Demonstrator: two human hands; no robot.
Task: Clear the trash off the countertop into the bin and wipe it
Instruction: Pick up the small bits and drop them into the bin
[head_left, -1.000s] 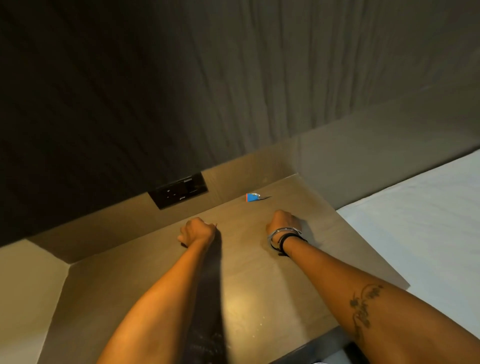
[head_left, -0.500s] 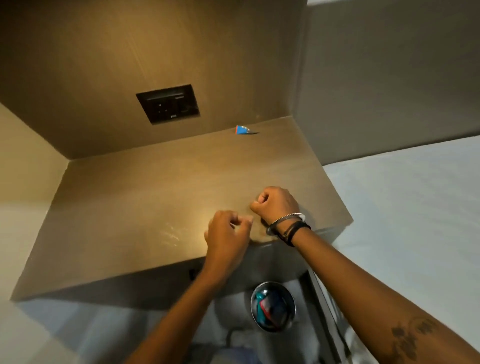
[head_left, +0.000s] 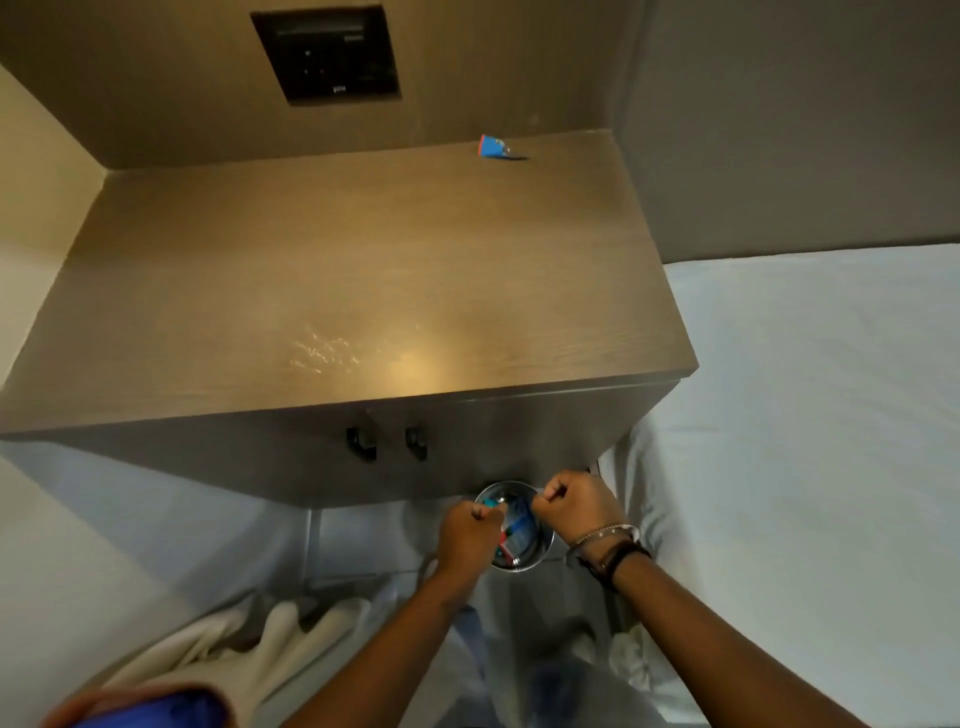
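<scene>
A brown wooden countertop (head_left: 363, 260) fills the middle of the view. A small blue wrapper (head_left: 491, 147) lies near its back right corner. A patch of wet droplets (head_left: 322, 351) glistens near the front edge. Below the front right of the cabinet stands a round metal bin (head_left: 544, 552) with blue and red wrappers inside. My left hand (head_left: 470, 535) and my right hand (head_left: 571, 504) hover over the bin as closed fists, one at its left side and one at its right. Nothing shows between the fingers.
A black socket panel (head_left: 327, 52) is set in the back wall. A white bed (head_left: 805, 415) lies to the right. A crumpled white cloth (head_left: 234, 639) sits on the floor at lower left. The cabinet front has two dark handles (head_left: 361, 441).
Both fists have moved from the countertop's front edge down over the bin. The view has tilted downward. The blue wrapper has stayed in place.
</scene>
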